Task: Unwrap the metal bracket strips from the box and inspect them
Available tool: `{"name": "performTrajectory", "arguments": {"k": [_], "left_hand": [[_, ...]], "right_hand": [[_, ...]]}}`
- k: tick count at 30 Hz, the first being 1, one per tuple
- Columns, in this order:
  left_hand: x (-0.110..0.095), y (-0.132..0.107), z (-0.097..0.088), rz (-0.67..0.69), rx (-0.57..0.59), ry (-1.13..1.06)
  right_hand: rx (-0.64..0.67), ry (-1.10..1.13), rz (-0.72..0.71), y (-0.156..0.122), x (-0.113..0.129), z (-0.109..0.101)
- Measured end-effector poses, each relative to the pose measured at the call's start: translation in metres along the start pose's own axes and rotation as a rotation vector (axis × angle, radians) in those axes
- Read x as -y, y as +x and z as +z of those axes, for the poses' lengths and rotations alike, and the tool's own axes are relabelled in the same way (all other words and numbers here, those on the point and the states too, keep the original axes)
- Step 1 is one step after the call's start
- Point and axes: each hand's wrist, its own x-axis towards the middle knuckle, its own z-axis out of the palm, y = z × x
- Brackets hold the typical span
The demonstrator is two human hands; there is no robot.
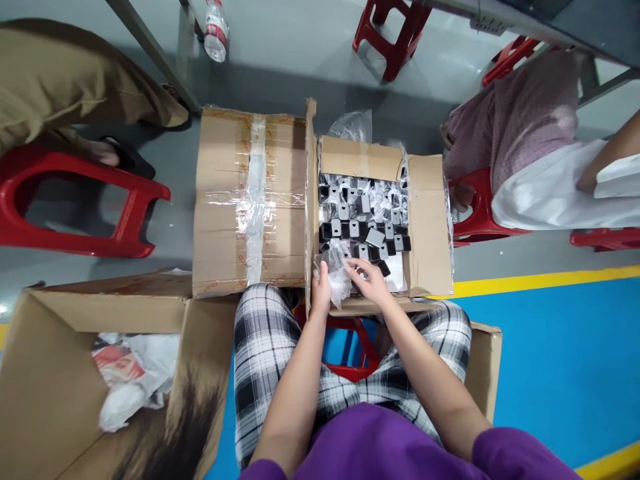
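A clear plastic bag (340,285) is held between my hands over the near left part of an open cardboard box (426,220). My left hand (321,287) is closed on the bag's left side. The fingers of my right hand (371,280) pinch at its right edge. Whether anything lies inside the bag is hard to make out. Beneath, the box holds many small black and grey rectangular pieces (375,237), some loose and some under clear plastic.
A closed, taped carton (220,207) stands directly left of the box. At lower left, an open carton (40,373) contains crumpled white plastic (150,360). Red stools (145,193) and seated people's legs flank both sides. A bottle (216,33) stands on the floor ahead.
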Motion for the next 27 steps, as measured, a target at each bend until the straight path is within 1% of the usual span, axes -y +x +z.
{"name": "performTrajectory", "arguments": {"k": [2,3,6,8,9,11,13,14,16,18,21,23,25,27], "left_hand": [[0.001,0.000,-0.002,0.058,-0.024,0.069],[0.001,0.000,-0.002,0.080,-0.028,0.099],[0.002,0.002,-0.003,0.109,-0.023,0.164],[0.004,0.003,-0.003,0.116,-0.018,0.191],[0.005,0.003,-0.003,0.119,-0.015,0.202],[0.006,0.004,-0.003,0.125,-0.012,0.225],[0.006,0.004,-0.003,0.133,-0.011,0.263],[0.005,0.004,-0.004,0.139,-0.009,0.291],[0.003,0.003,-0.004,0.150,-0.006,0.363],[-0.001,0.000,-0.005,0.155,-0.012,0.446],[-0.004,-0.004,-0.006,0.157,-0.029,0.554],[-0.004,-0.005,-0.007,0.168,-0.016,0.594],[-0.004,-0.003,-0.007,0.191,0.016,0.601],[-0.003,0.000,-0.008,0.214,0.046,0.586]], "right_hand": [[-0.065,0.130,0.098,-0.002,0.001,0.003],[-0.065,0.190,0.142,-0.001,0.000,0.004],[-0.001,0.318,0.309,0.004,-0.002,0.006],[0.026,0.356,0.415,0.008,-0.004,0.005],[0.049,0.349,0.445,0.010,-0.005,0.003],[0.128,0.271,0.444,0.012,-0.005,-0.001],[0.206,0.133,0.382,0.012,-0.003,-0.004],[0.210,0.059,0.347,0.012,-0.001,-0.005],[0.149,-0.053,0.296,0.012,0.001,-0.004],[0.072,-0.046,0.302,0.012,0.000,0.000],[0.014,0.177,0.384,0.009,-0.007,0.005],[-0.061,0.306,0.454,0.007,-0.015,0.003],[-0.163,0.340,0.496,0.005,-0.022,-0.003],[-0.239,0.336,0.505,0.005,-0.028,-0.013]]}}
